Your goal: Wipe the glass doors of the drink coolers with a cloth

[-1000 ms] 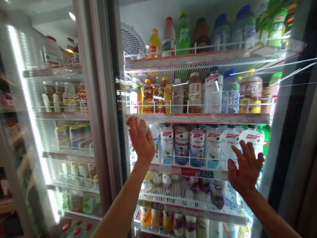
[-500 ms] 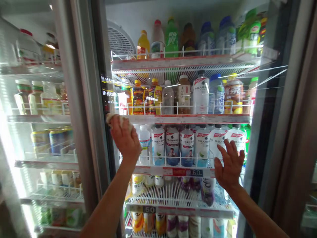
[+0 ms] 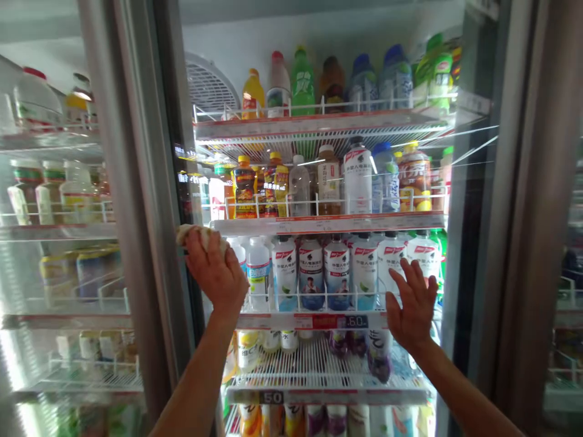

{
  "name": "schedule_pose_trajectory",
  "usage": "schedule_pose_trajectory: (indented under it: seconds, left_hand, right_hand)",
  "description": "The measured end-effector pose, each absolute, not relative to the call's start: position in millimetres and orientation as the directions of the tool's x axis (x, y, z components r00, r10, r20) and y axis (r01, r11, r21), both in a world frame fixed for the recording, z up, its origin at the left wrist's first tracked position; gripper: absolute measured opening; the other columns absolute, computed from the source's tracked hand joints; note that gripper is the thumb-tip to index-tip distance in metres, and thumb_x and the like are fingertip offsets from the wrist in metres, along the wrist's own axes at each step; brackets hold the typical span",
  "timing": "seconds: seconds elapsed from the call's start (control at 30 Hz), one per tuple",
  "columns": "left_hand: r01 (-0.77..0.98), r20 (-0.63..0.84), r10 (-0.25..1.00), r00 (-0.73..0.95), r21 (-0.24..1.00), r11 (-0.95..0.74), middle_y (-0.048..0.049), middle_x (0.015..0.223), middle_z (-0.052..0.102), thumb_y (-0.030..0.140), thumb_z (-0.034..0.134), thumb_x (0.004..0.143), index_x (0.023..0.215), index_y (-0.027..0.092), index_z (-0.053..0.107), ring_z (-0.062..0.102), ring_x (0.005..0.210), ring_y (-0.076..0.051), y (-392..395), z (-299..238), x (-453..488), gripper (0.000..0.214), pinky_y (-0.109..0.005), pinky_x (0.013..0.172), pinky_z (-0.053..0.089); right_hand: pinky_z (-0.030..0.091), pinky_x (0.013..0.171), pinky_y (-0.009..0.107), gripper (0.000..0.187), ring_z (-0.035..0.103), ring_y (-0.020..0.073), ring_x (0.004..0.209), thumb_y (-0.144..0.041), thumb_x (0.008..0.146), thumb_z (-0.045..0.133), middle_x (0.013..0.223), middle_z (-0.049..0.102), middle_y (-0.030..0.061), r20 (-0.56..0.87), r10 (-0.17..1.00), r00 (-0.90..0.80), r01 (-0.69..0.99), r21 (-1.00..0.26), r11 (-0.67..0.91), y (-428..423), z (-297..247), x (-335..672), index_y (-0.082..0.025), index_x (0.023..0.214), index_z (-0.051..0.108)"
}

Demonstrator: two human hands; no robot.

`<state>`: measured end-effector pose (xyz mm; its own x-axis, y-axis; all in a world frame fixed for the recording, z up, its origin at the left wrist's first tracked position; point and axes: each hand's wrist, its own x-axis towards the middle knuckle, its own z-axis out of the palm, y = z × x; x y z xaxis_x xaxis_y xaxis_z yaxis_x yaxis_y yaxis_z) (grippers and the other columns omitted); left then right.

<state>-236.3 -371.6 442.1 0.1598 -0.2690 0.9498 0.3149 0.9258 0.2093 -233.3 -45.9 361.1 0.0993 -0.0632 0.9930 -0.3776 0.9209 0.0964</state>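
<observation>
My left hand [image 3: 215,273] is shut on a crumpled white cloth [image 3: 199,235] and presses it against the glass door [image 3: 319,176] of a drinks cooler, close to the door's dark left edge. My right hand [image 3: 412,306] lies open on the same glass, its fingers spread and nothing in it. Behind that palm stands a row of white-labelled water bottles [image 3: 337,273] on a wire shelf. The hand partly hides the shelf's price strip [image 3: 319,321] and the bottles below it.
Wire shelves of bottled drinks fill the cooler, with a round fan grille [image 3: 209,82] at the upper back. A grey metal door frame [image 3: 136,182] separates it from a neighbouring glass door with more drinks on the left. Another frame [image 3: 514,212] stands on the right.
The view has swung to the right, so the cooler sits further left. My left hand and cloth have slid left along the glass toward the door edge. My right hand has shifted slightly left.
</observation>
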Motion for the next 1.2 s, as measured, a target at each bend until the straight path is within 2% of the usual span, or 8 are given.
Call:
schedule_pose_trajectory:
  seconds: [0.23, 0.3, 0.43, 0.5, 0.77, 0.83, 1.03, 1.2]
  left_hand:
    - [0.340, 0.957, 0.263, 0.124, -0.290, 0.895, -0.0085, 0.143, 0.037, 0.019, 0.049, 0.084, 0.124, 0.024, 0.048, 0.024, 0.137, -0.020, -288.8, 410.6, -238.2, 0.040, -0.042, 0.112, 0.020]
    - [0.300, 0.967, 0.223, 0.120, -0.250, 0.921, -0.0088, 0.142, 0.039, 0.020, 0.050, 0.084, 0.124, 0.025, 0.048, 0.027, 0.136, -0.020, -311.1, 411.6, -237.5, 0.040, -0.044, 0.112, 0.019]
    - [0.253, 0.978, -0.167, 0.125, 0.132, 0.959, -0.0156, 0.144, 0.033, 0.022, 0.047, 0.086, 0.130, 0.020, 0.043, 0.026, 0.136, -0.025, -379.5, 435.5, -235.8, 0.044, -0.052, 0.109, 0.021]
    - [0.277, 0.960, -0.242, 0.143, 0.196, 0.941, -0.0167, 0.145, 0.030, 0.022, 0.046, 0.086, 0.131, 0.018, 0.042, 0.023, 0.137, -0.027, -383.2, 443.7, -236.3, 0.045, -0.052, 0.108, 0.023]
    - [0.371, 0.916, 0.382, 0.123, -0.399, 0.839, -0.0070, 0.141, 0.041, 0.020, 0.048, 0.085, 0.121, 0.024, 0.050, 0.025, 0.137, -0.020, -265.2, 402.6, -236.3, 0.037, -0.042, 0.113, 0.018]
    - [0.334, 0.945, 0.304, 0.122, -0.328, 0.884, -0.0071, 0.140, 0.042, 0.020, 0.049, 0.084, 0.118, 0.025, 0.053, 0.027, 0.136, -0.019, -288.1, 406.8, -235.9, 0.034, -0.043, 0.113, 0.017]
    - [0.319, 0.956, -0.238, 0.173, 0.174, 0.932, -0.0150, 0.144, 0.032, 0.023, 0.047, 0.086, 0.124, 0.019, 0.050, 0.027, 0.135, -0.027, -368.2, 448.4, -238.0, 0.038, -0.053, 0.107, 0.022]
    - [0.378, 0.982, 0.109, 0.152, -0.159, 0.912, -0.0099, 0.147, 0.030, 0.017, 0.048, 0.084, 0.123, 0.021, 0.049, 0.022, 0.138, -0.022, -292.2, 422.9, -237.4, 0.039, -0.042, 0.111, 0.021]
  right_hand:
    - [0.017, 0.110, 0.052, 0.046, 0.035, 0.0255, 0.131, -0.019, 0.085, 0.046, 0.139, 0.043, 0.0087, 0.994, -0.052, 0.099, -0.405, 0.088, 0.910, -43.4, 359.6, -233.4, -0.024, 0.130, 0.043]
    - [0.018, 0.110, 0.053, 0.047, 0.036, 0.0263, 0.131, -0.019, 0.084, 0.046, 0.139, 0.043, 0.0093, 0.992, -0.063, 0.107, -0.399, 0.101, 0.912, -42.9, 359.6, -233.7, -0.024, 0.131, 0.043]
    - [0.020, 0.109, 0.054, 0.047, 0.036, 0.0271, 0.131, -0.018, 0.084, 0.046, 0.138, 0.044, 0.0103, 0.992, -0.067, 0.109, -0.388, 0.105, 0.916, -44.7, 360.5, -233.3, -0.023, 0.130, 0.043]
    - [0.020, 0.109, 0.054, 0.047, 0.036, 0.0271, 0.131, -0.018, 0.084, 0.046, 0.139, 0.043, 0.0101, 0.993, -0.057, 0.099, -0.378, 0.091, 0.921, -46.0, 360.6, -233.2, -0.023, 0.130, 0.043]
    - [0.018, 0.110, 0.052, 0.048, 0.035, 0.0266, 0.131, -0.018, 0.084, 0.046, 0.139, 0.043, 0.0095, 0.993, -0.066, 0.096, -0.387, 0.098, 0.917, -43.3, 359.1, -233.9, -0.024, 0.131, 0.042]
    - [0.018, 0.109, 0.052, 0.047, 0.035, 0.0266, 0.132, -0.018, 0.084, 0.047, 0.139, 0.043, 0.0103, 0.992, -0.080, 0.098, -0.387, 0.112, 0.915, -42.7, 359.4, -233.5, -0.023, 0.131, 0.042]
    - [0.018, 0.110, 0.052, 0.046, 0.033, 0.0263, 0.132, -0.018, 0.084, 0.046, 0.139, 0.043, 0.0103, 0.993, -0.071, 0.096, -0.367, 0.102, 0.924, -45.3, 359.2, -234.3, -0.022, 0.129, 0.043]
    - [0.017, 0.110, 0.051, 0.046, 0.034, 0.0256, 0.132, -0.018, 0.083, 0.047, 0.139, 0.043, 0.0097, 0.991, -0.064, 0.115, -0.384, 0.104, 0.918, -45.3, 358.9, -235.3, -0.022, 0.129, 0.044]
